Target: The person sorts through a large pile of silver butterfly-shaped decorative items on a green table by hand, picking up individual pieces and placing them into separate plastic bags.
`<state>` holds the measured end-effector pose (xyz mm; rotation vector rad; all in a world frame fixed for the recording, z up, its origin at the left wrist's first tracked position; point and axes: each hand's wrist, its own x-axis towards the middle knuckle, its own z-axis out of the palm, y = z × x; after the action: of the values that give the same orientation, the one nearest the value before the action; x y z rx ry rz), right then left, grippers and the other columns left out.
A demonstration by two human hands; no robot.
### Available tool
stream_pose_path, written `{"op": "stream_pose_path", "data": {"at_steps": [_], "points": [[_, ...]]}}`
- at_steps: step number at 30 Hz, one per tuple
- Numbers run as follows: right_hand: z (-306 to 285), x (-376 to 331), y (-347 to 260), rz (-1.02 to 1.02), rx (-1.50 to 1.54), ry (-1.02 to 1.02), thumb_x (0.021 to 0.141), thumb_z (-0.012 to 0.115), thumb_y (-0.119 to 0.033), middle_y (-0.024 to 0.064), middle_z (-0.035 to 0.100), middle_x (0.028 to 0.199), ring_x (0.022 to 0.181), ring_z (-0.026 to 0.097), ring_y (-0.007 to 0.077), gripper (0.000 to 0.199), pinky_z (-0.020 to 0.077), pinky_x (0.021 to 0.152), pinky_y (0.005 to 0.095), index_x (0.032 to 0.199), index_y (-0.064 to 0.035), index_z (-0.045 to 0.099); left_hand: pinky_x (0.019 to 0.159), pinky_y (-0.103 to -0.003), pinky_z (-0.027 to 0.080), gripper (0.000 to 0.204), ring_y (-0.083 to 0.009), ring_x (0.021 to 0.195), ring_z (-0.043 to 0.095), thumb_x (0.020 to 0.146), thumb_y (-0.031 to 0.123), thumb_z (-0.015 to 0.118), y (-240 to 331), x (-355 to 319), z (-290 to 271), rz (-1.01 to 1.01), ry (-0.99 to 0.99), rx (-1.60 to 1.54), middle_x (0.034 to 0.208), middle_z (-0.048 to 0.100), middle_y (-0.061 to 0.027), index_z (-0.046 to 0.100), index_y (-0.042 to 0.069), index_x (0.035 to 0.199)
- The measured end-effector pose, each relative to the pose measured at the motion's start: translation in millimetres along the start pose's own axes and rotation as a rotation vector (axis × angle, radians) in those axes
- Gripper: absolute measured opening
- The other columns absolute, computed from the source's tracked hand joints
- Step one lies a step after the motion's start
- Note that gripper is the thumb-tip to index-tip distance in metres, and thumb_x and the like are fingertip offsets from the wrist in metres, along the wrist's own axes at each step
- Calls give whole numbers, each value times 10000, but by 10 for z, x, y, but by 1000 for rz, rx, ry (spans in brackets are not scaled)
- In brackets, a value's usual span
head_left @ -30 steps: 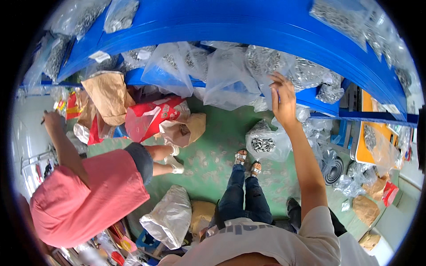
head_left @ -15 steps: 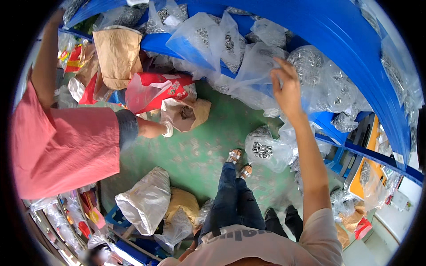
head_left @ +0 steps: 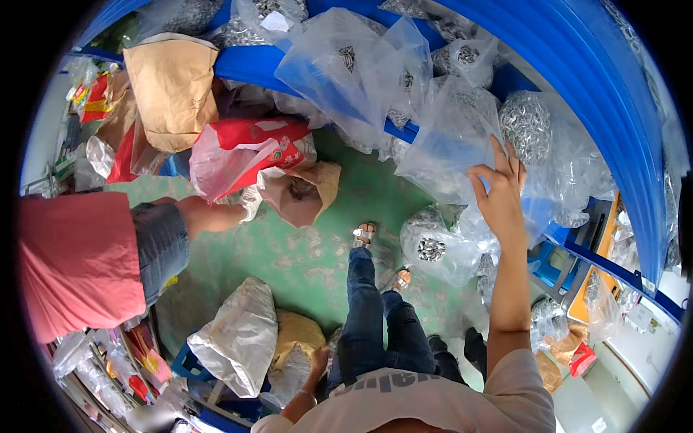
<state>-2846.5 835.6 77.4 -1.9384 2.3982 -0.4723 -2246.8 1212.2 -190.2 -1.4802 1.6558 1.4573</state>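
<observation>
Two hands are seen. Left hand [head_left: 316, 365] is held low beside the tan sack [head_left: 296, 332]; finger state can't be told. Right hand [head_left: 499, 191] is raised, fingers loosely bent; a grip on anything can't be confirmed. The clear bag [head_left: 449, 155] at those fingers is draped over the edge of the blue shelf [head_left: 249, 65]. If its film is snagged or tugged, neighbouring bags [head_left: 567, 177], crowded close, might be dragged along and metal parts [head_left: 526, 126] spilled onto the green floor [head_left: 314, 249].

Right hand [head_left: 501, 193] near clear bag [head_left: 456, 148], blue shelf [head_left: 613, 108]
</observation>
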Motion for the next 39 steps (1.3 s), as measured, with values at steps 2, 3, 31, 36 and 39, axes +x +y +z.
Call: {"op": "stream_pose_path", "data": {"at_steps": [2, 3, 31, 36, 39], "points": [[94, -49, 2, 30, -173, -6, 743, 610, -68, 111, 537, 1189, 1160, 417, 316, 63, 236, 990, 443, 776, -78, 662, 606, -380, 445, 265, -220, 668, 567, 830, 241, 527, 517, 584, -527, 42, 266, -418, 681, 554, -174, 593, -12, 789], [137, -31, 14, 29, -135, 47, 741, 610, -59, 113, 558, 1143, 1120, 451, 309, 55, 266, 968, 434, 767, -64, 659, 607, -367, 438, 233, -188, 686, 562, 822, 209, 550, 957, 849, -955, 98, 394, -612, 685, 546, -162, 583, -22, 810], [-139, 291, -129, 470, 1455, 557, 836, 597, -87, 105, 642, 885, 720, 596, 161, 134, 474, 672, 234, 934, -5, 638, 587, -199, 397, 74, -50, 635, 477, 804, 59, 602, 5964, 1463, -3613, 921, 513, -995, 711, 576, -7, 591, -9, 779], [237, 82, -2, 898, 2606, 70, 850, 582, -91, 99, 634, 921, 759, 613, 165, 166, 514, 695, 243, 978, 15, 597, 588, -197, 394, 77, -45, 640, 487, 811, 72, 599, 5946, 1459, -3586, 892, 513, -979, 723, 590, 0, 602, -6, 807], [197, 85, -44, 917, 2432, 157, 843, 587, -80, 100, 634, 937, 782, 622, 168, 158, 523, 698, 250, 977, 4, 598, 589, -196, 393, 91, -41, 648, 489, 815, 74, 596, 5928, 1443, -3593, 895, 502, -1001, 746, 600, 0, 609, -13, 840]]}}
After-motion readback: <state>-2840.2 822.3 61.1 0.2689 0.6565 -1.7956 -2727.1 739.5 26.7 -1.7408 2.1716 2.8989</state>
